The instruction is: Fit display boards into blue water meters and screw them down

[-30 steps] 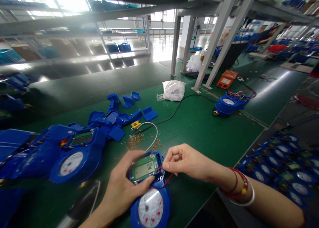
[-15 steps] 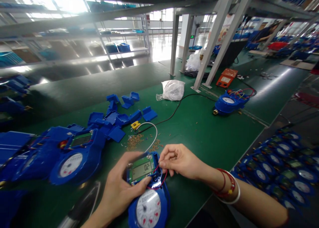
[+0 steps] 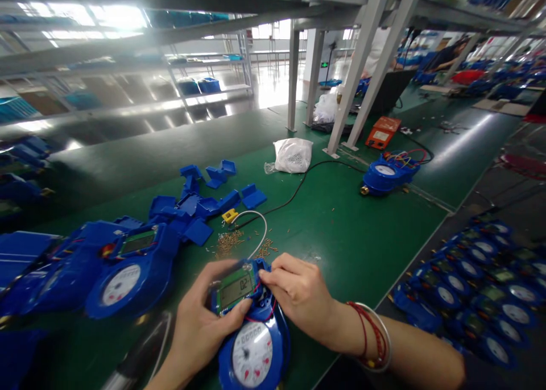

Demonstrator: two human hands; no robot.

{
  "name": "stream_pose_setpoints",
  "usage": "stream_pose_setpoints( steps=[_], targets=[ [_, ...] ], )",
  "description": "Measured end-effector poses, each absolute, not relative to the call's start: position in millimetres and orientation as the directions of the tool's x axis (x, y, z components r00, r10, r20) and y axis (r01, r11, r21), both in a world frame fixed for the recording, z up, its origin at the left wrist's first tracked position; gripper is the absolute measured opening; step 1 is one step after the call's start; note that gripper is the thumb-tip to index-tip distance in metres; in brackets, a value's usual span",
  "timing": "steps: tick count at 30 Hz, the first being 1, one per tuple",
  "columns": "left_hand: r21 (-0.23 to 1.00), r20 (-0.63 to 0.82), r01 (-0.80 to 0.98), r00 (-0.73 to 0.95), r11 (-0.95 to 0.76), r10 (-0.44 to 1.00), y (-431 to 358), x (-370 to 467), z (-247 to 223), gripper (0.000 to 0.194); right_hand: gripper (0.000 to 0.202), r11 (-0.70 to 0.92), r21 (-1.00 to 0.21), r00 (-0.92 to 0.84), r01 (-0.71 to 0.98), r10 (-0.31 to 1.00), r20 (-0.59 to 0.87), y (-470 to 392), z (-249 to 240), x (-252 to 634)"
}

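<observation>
A blue water meter [image 3: 285,344] with a round white dial [image 3: 252,354] sits at the bottom centre. My left hand [image 3: 205,310] is wrapped round its upper housing, thumb on the near edge. Inside that housing a green circuit board carries a lit display [image 3: 237,292] showing digits. My right hand [image 3: 301,299] is closed at the housing's right edge, fingertips pinched over the thin red and dark wires [image 3: 271,311], which loop out beneath them. The exact pinch point is hidden by the fingers.
More blue meters [image 3: 123,282] stand at left, beside loose blue covers [image 3: 198,231]. Brass screws [image 3: 230,242] lie scattered near a yellow piece [image 3: 230,215]. Behind are a white bag [image 3: 293,155], another meter [image 3: 386,174] and an orange box [image 3: 383,132]. Several meters [image 3: 482,287] fill the lower right.
My right hand has moved left and turned, bringing its pinched fingertips down against the housing's edge. The wires stretched out before now lie closer in. The meter has tilted slightly in my left hand.
</observation>
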State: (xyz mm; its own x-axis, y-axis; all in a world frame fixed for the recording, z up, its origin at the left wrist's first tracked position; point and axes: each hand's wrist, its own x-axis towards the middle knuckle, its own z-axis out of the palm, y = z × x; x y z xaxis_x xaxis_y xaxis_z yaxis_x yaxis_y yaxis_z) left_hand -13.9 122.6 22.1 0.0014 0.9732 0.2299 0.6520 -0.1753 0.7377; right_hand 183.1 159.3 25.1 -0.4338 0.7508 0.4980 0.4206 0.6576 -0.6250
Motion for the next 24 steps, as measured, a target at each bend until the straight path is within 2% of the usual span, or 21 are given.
stream_pose_setpoints(
  steps=[3,8,18,21,24],
  targets=[
    [0.737,0.241,0.658,-0.042,-0.155,0.97,121,-14,19,0.046,0.023,0.578,-0.676,-0.373,0.457,0.814,0.444,154,28,175],
    [0.758,0.254,0.638,-0.097,-0.136,0.962,119,-14,15,0.047,0.021,0.433,-0.81,-0.383,0.395,0.879,0.283,146,39,170],
    [0.788,0.237,0.612,-0.204,-0.065,0.95,113,-12,14,0.05,0.025,0.293,-0.876,-0.466,0.383,0.88,0.091,134,63,174],
    [0.802,0.218,0.597,-0.238,-0.035,0.946,113,-10,14,0.05,0.053,0.341,-0.86,-0.519,0.381,0.848,0.106,137,61,175],
    [0.813,0.21,0.583,-0.268,-0.015,0.94,113,-8,14,0.05,0.083,0.374,-0.822,-0.496,0.429,0.859,0.131,135,52,171]
  ],
)
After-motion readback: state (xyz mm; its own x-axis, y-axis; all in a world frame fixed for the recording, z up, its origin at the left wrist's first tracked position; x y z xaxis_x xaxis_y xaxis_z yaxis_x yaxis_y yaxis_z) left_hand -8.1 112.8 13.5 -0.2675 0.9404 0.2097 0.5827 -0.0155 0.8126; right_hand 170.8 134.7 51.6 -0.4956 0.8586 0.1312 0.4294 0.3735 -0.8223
